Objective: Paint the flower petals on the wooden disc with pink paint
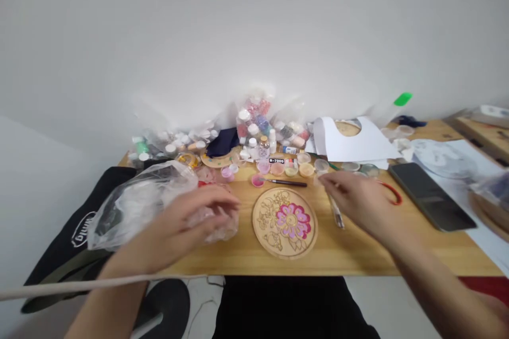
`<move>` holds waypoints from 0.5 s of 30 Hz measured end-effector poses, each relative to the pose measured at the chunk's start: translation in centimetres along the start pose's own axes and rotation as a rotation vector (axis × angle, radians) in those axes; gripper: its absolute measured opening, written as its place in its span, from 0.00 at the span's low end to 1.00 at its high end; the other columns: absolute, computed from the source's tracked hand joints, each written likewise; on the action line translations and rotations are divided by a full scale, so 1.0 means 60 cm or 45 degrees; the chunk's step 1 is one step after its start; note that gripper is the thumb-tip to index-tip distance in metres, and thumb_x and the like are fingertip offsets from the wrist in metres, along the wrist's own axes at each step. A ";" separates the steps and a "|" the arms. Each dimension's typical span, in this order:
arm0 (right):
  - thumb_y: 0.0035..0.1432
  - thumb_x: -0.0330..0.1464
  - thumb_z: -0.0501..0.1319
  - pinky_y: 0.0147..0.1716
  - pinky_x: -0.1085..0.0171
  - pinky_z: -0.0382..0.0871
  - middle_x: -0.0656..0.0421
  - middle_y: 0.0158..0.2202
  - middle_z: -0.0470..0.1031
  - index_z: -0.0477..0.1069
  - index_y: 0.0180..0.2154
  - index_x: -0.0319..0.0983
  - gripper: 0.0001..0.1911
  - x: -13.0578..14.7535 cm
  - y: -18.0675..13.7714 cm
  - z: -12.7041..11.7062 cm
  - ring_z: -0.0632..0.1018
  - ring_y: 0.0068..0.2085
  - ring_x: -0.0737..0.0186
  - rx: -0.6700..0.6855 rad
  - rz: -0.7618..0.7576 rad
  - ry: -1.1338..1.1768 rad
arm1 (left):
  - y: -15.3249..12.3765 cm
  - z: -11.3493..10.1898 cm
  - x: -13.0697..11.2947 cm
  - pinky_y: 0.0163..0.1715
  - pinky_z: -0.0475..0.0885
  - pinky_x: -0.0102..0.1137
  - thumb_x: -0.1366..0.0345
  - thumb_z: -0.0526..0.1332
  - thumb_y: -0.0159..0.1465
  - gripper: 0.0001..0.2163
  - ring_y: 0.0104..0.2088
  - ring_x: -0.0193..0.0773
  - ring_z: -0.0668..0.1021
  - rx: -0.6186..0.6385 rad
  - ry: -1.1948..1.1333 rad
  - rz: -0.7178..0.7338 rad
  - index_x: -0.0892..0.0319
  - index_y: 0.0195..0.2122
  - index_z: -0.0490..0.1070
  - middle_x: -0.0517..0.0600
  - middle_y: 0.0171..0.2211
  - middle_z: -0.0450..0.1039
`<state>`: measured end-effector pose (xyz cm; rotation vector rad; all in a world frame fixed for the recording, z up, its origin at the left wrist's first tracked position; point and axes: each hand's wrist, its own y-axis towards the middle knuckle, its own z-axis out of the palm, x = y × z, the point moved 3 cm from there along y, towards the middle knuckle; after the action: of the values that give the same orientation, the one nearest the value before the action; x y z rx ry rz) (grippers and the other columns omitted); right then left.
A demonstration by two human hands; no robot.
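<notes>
A round wooden disc with a carved flower pattern, its central flower filled pink and purple, lies at the front of the wooden table. My left hand rests to the left of the disc with curled fingers on a crumpled clear plastic bag. My right hand is to the right of the disc, blurred, with a thin pen-like tool under or in its fingers. A dark-handled tool lies just behind the disc beside a small pink cup.
Several small paint pots, bottles and cups crowd the back of the table by the white wall. White paper, a dark phone, a red ring and more discs lie to the right. A black bag hangs at the left.
</notes>
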<state>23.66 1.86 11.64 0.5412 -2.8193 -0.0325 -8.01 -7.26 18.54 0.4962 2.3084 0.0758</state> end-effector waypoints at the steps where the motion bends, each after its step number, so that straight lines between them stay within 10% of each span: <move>1: 0.74 0.32 0.58 0.38 0.61 0.77 0.52 0.42 0.85 0.81 0.43 0.39 0.13 0.009 0.012 0.015 0.85 0.41 0.54 0.118 0.032 -0.046 | 0.016 0.027 0.007 0.40 0.82 0.30 0.58 0.61 0.74 0.10 0.40 0.37 0.85 0.146 -0.044 -0.036 0.52 0.49 0.80 0.48 0.41 0.84; 3: 0.74 0.28 0.54 0.38 0.61 0.74 0.48 0.43 0.87 0.82 0.46 0.38 0.16 0.026 0.033 0.045 0.87 0.45 0.48 0.362 0.071 -0.148 | 0.033 0.081 0.024 0.47 0.83 0.36 0.59 0.61 0.73 0.12 0.46 0.41 0.85 0.284 -0.076 -0.139 0.52 0.54 0.77 0.50 0.48 0.83; 7: 0.73 0.24 0.51 0.42 0.60 0.74 0.42 0.48 0.86 0.80 0.53 0.35 0.19 0.045 0.058 0.082 0.87 0.50 0.45 0.553 0.029 -0.236 | 0.042 0.157 0.077 0.64 0.76 0.49 0.63 0.62 0.71 0.19 0.63 0.50 0.78 -0.014 0.152 -0.202 0.53 0.63 0.69 0.57 0.61 0.76; 15: 0.69 0.22 0.54 0.43 0.59 0.76 0.38 0.46 0.85 0.80 0.50 0.33 0.17 0.039 0.067 0.110 0.87 0.50 0.44 0.531 0.066 -0.167 | 0.092 0.223 0.185 0.57 0.77 0.53 0.66 0.70 0.63 0.19 0.56 0.55 0.80 -0.282 0.399 -0.287 0.59 0.54 0.70 0.60 0.52 0.78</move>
<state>18.33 4.54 6.17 0.5682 -2.9764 0.5596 -3.92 0.73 2.69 0.1146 2.6047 0.3150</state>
